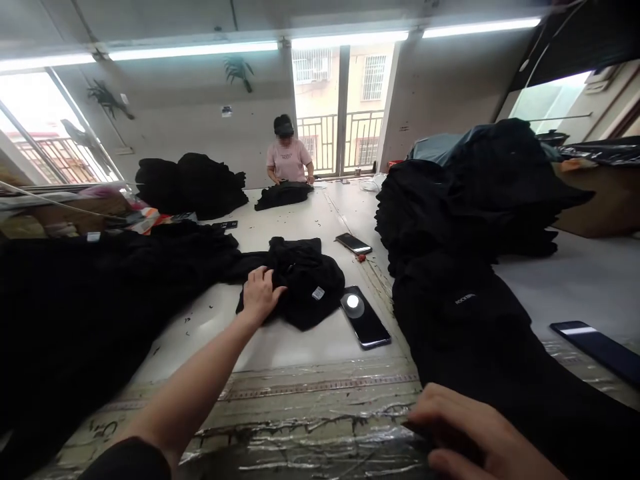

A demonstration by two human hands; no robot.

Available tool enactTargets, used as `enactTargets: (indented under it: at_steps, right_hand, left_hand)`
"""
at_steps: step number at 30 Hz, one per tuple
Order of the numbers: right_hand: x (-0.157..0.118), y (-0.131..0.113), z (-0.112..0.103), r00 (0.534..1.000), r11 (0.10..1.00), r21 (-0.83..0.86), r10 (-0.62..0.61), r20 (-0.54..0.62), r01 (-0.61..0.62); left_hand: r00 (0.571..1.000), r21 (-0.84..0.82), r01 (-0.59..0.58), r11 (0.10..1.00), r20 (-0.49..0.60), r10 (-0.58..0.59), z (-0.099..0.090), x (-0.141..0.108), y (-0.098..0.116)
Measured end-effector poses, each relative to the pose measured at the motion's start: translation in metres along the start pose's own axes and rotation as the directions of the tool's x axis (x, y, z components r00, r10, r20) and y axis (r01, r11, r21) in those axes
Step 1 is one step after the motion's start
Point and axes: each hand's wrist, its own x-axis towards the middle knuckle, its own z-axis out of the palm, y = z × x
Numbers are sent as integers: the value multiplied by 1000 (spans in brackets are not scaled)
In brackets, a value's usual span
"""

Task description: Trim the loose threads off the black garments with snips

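My left hand [261, 293] rests on the left part of a crumpled black garment [313, 277] with a small white label, its fingers bent over the cloth. Near the bottom right, my right hand [465, 427] is curled above the table's front edge, beside a black garment [460, 333] with small white lettering. A small dark thing shows at its fingertips, too unclear to name. A phone [366, 319] lies just right of the labelled garment.
Black garments spread over the left side [75, 300] and pile high at the right [450, 200]. Farther back are another phone [354, 243], a black heap [190, 183] and a person [289, 157] handling dark cloth. A third phone [600, 347] lies far right.
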Motion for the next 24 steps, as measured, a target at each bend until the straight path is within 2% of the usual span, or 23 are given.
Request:
enactTargets:
  at_steps: [2, 4, 7, 8, 10, 11, 12, 13, 14, 15, 16, 17, 18, 20, 22, 24]
  right_hand:
    - [13, -18, 10, 998, 1000, 7, -11, 67, 10]
    - [21, -29, 16, 996, 1000, 6, 2, 88, -3]
    - [31, -38, 23, 994, 999, 40, 4, 109, -9]
    - [34, -40, 26, 994, 999, 52, 0, 109, -5]
    - [41, -43, 33, 995, 998, 68, -23, 101, 16]
    - [45, -45, 37, 994, 997, 72, -35, 102, 27]
    - [49, -46, 42, 993, 996, 77, -43, 110, 35]
    - [54, -46, 48, 992, 996, 81, -43, 119, 34]
    - [58, -45, 53, 991, 996, 85, -32, 128, 21]
    - [63, -44, 58, 991, 996, 90, -8, 137, -5]
    - [68, -43, 64, 989, 995, 97, 26, 143, -40]
    - [73, -41, 69, 988, 992, 105, 60, 145, -76]
    - [79, -40, 74, 986, 988, 113, 92, 141, -109]
    - [93, -38, 87, 980, 979, 111, 155, 125, -169]
    - [108, -36, 104, 979, 978, 74, 189, 75, -194]
    - [125, -35, 125, 985, 985, -13, 173, 22, -173]
  left_hand:
    - [995, -20, 77, 997, -54, -78, -21, 27, -12]
    - [988, -76, 119, 990, -91, -126, -45, 43, -16]
    - [979, -199, 108, 974, -149, -139, -88, 44, -10]
    - [978, -248, 94, 964, -157, -135, -103, 36, -6]
    - [986, -348, 62, 936, -125, -112, -128, 3, 2]
    - [997, -422, 45, 906, -42, -69, -138, -20, 5]
    - [996, -444, 52, 895, 86, -15, -146, -46, 6]
    - [952, -394, 79, 916, 301, 47, -153, -74, 6]
    - [833, -299, 105, 948, 548, 81, -157, -102, 4]
    - [701, -215, 122, 969, 710, 69, -161, -128, 0]
    - [617, -146, 138, 980, 786, 30, -163, -151, -7]
    - [589, -97, 168, 981, 808, -21, -164, -169, -16]
    - [612, -71, 207, 976, 787, -72, -164, -183, -27]
    - [740, -68, 281, 957, 651, -171, -162, -196, -48]
    - [860, -88, 299, 950, 455, -229, -156, -193, -63]
    - [944, -110, 236, 966, 261, -201, -143, -178, -69]
